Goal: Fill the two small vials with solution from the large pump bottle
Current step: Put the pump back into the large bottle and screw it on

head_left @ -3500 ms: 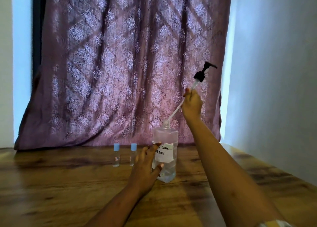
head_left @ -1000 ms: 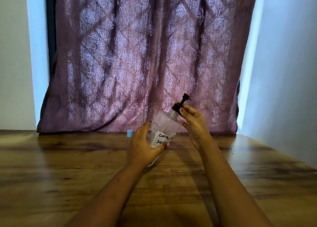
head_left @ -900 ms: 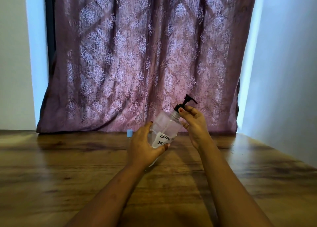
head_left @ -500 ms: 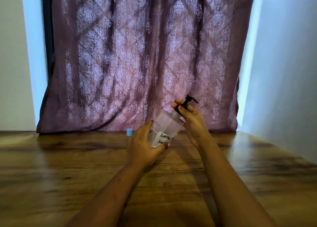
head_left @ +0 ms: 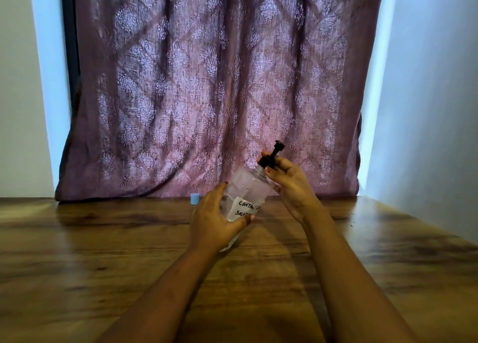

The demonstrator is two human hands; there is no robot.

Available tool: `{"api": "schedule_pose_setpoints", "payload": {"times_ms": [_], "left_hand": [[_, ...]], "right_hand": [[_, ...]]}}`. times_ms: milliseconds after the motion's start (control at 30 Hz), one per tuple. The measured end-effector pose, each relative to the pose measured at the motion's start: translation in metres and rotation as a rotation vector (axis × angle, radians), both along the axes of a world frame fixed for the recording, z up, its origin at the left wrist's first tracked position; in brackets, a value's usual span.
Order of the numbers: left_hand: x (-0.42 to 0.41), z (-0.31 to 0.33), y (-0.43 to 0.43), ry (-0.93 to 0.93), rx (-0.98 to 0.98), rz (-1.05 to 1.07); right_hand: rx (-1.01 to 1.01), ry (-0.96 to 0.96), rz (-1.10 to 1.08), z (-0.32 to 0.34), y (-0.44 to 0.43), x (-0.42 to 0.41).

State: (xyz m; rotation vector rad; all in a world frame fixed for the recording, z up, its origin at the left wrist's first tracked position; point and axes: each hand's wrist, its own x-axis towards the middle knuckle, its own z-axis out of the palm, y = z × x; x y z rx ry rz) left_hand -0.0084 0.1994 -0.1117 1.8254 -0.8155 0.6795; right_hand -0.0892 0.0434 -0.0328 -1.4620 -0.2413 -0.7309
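Observation:
The large clear pump bottle [head_left: 248,187] with a white handwritten label leans to the right above the wooden table [head_left: 103,252]. My left hand [head_left: 214,221] wraps around its lower body. My right hand [head_left: 289,182] pinches the black pump head [head_left: 270,157] at the bottle's neck. Just behind my left hand stands one small vial with a blue cap [head_left: 195,199]; its body is mostly hidden. The other vial is hidden behind my hand and the bottle.
A purple patterned curtain [head_left: 207,83] hangs behind the table's far edge. A pale wall [head_left: 426,109] runs along the right side, close to the table's right edge.
3.5 s ago the pump and its tube were lifted out of the upright bottle. Now the pump sits in the tilted bottle's neck, and over the last second my right fingers have shifted around the cap.

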Motion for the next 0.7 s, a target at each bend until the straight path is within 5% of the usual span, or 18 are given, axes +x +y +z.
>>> {"api": "schedule_pose_setpoints", "payload": {"times_ms": [167,367,700], "left_hand": [[-0.0057,0.0009,-0.0011,-0.022,0.005,-0.028],[-0.0016,0.0012,0.0009,0.012,-0.013,-0.041],[-0.0092,0.0009,-0.0013,-0.025,0.023,-0.043]], "right_hand": [[0.017,-0.037,-0.09,-0.0022,0.0005,0.0018],[0.02,-0.014,0.055,-0.0013,-0.0003,0.0016],[0.04,-0.015,-0.198,-0.0049,0.0032,0.0052]]}}
